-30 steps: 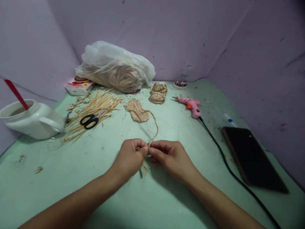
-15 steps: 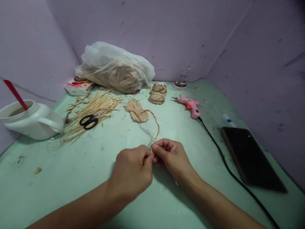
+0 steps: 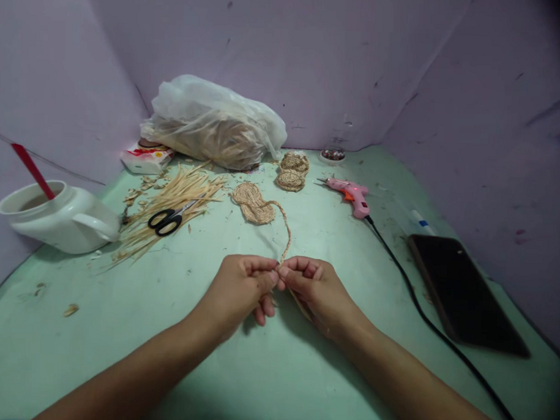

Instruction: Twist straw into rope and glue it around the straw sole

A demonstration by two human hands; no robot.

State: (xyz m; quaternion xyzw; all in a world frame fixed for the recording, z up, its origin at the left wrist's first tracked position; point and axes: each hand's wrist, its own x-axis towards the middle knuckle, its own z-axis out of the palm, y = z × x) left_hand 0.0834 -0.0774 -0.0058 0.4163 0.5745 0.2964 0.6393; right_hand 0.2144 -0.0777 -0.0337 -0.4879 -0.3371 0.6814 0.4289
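Note:
My left hand (image 3: 238, 288) and my right hand (image 3: 314, 288) meet at the middle of the green table, both pinched on the near end of a braided straw cord (image 3: 286, 235). The cord runs away from me to a flat woven straw piece (image 3: 252, 203) that lies on the table. Loose straw strands stick out under my right hand. Both hands rest low, close to the table top.
Black scissors (image 3: 166, 220) lie on a heap of straw strips (image 3: 170, 206) at the left. A white pot with a red stick (image 3: 54, 217) stands far left. A plastic bag of straw (image 3: 214, 125), more coiled pieces (image 3: 291, 172), a pink glue gun (image 3: 351, 195) with its cable and a dark phone (image 3: 461, 293) sit behind and right.
My left hand turned and shifted slightly left, its fingers now curled under. The right hand stayed pinched on the cord, and the loose strands swung under it.

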